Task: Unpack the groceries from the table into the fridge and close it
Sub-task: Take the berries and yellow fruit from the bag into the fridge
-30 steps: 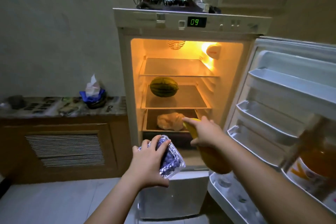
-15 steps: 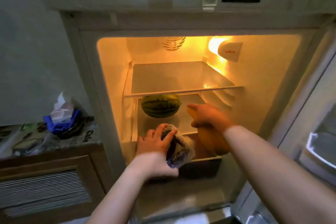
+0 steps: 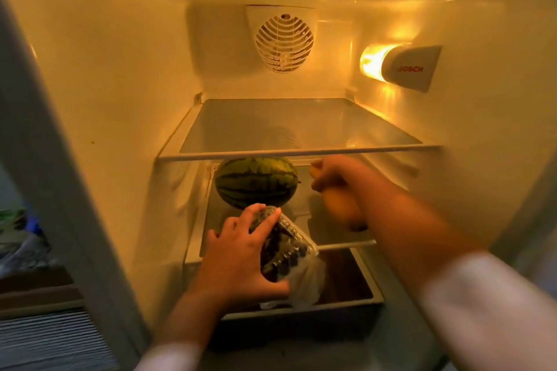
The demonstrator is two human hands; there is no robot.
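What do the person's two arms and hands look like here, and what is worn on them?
Both forearms are bare. The left hand and the right hand wear no gloves, and no ring or watch shows. A light, whitish sleeve covers the right arm above the forearm, and a similar pale sleeve edge shows on the left arm at the bottom of the picture. Both sleeves are blurred, so no pattern can be told.

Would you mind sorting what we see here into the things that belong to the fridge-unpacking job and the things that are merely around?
Part of the job:
- left hand gripping the clear box of dark berries
- right hand gripping the long yellow fruit
- watermelon on the middle shelf
- pale bag in the bottom drawer

Just around:
- fan grille
- lamp cover
- top shelf
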